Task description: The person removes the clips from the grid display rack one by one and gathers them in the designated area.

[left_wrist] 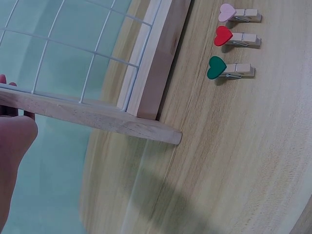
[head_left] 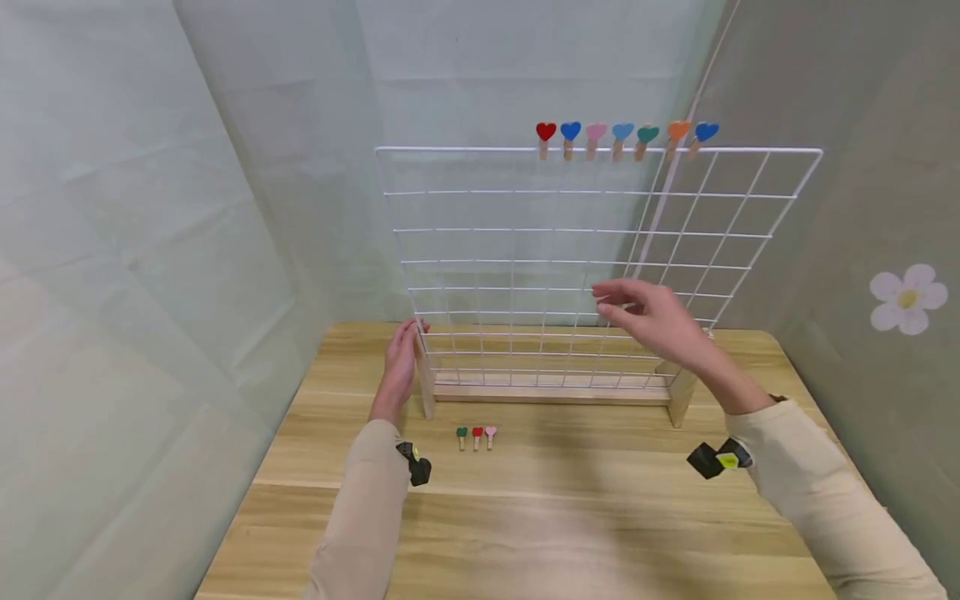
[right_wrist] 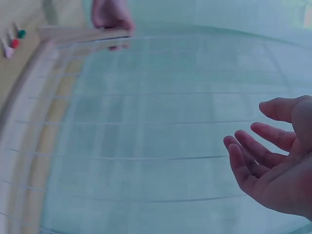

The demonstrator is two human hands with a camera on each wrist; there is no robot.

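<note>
A white wire grid [head_left: 592, 267] stands upright in a wooden base [head_left: 551, 392] on the table. Several heart-topped wooden clips [head_left: 622, 137] are pinned along its top wire. Three more lie on the table in front: green [head_left: 462, 436], red [head_left: 477, 436], pink [head_left: 491, 435], also seen from the left wrist as green [left_wrist: 229, 68], red [left_wrist: 236, 37], pink [left_wrist: 239, 13]. My left hand [head_left: 400, 367] rests with straight fingers against the base's left wooden foot [left_wrist: 87, 114]. My right hand [head_left: 645, 310] hovers in front of the grid's lower middle, fingers relaxed and holding nothing [right_wrist: 273, 156].
The wooden table [head_left: 540, 517] stands in a corner of pale green cloth walls. A white flower [head_left: 907, 298] is stuck on the right wall. The grid's right foot [head_left: 681, 398] stands by my right forearm.
</note>
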